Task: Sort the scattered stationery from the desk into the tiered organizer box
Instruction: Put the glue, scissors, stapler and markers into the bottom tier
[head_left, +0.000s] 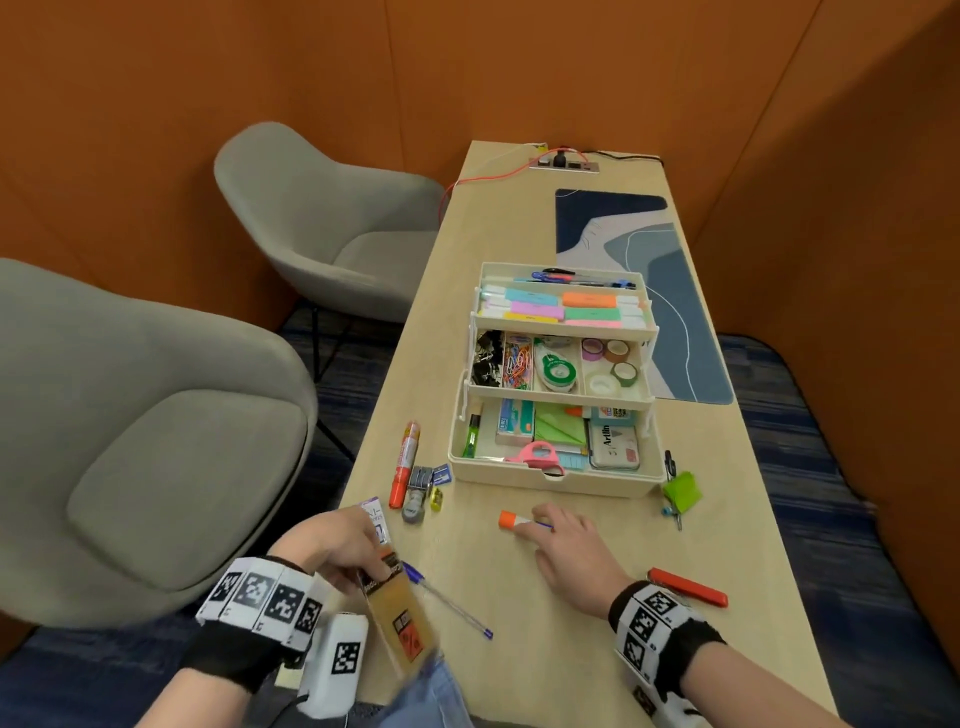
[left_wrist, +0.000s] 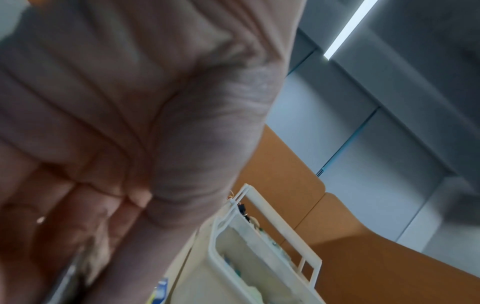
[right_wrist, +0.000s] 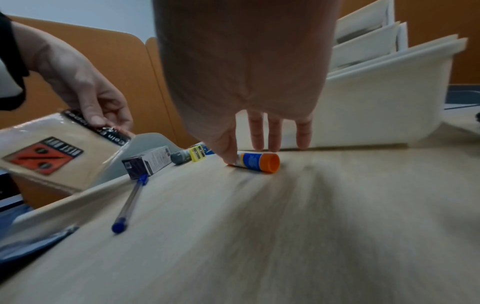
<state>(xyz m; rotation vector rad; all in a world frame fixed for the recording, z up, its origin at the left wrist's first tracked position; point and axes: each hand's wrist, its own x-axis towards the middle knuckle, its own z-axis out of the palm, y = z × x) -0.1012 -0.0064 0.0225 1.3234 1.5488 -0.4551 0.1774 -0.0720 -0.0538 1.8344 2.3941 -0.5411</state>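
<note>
The cream tiered organizer box (head_left: 550, 483) (right_wrist: 363, 115) (left_wrist: 226, 246) stands open mid-desk, its three tiers holding stationery. Just in front of it lies a glue stick (head_left: 511, 520) (right_wrist: 257, 162) with an orange cap. My right hand (head_left: 537, 519) (right_wrist: 249, 153) hovers over it, thumb touching its white end, the other fingers straight down behind it. My left hand (head_left: 371, 558) (right_wrist: 103, 121) (left_wrist: 78, 205) grips a brown wrapped packet (head_left: 400, 613) (right_wrist: 57, 148) with an orange label, held tilted above the desk's front left edge.
A blue pen (head_left: 447, 603) (right_wrist: 130, 201) lies between my hands. A small printed box (head_left: 376, 514), yellow sharpener (head_left: 436, 500), grey stamp (head_left: 418, 493) and red marker (head_left: 407, 462) lie at the left. An orange cutter (head_left: 688, 587) and green item (head_left: 683, 491) lie right. Grey chairs (head_left: 156, 441) stand left.
</note>
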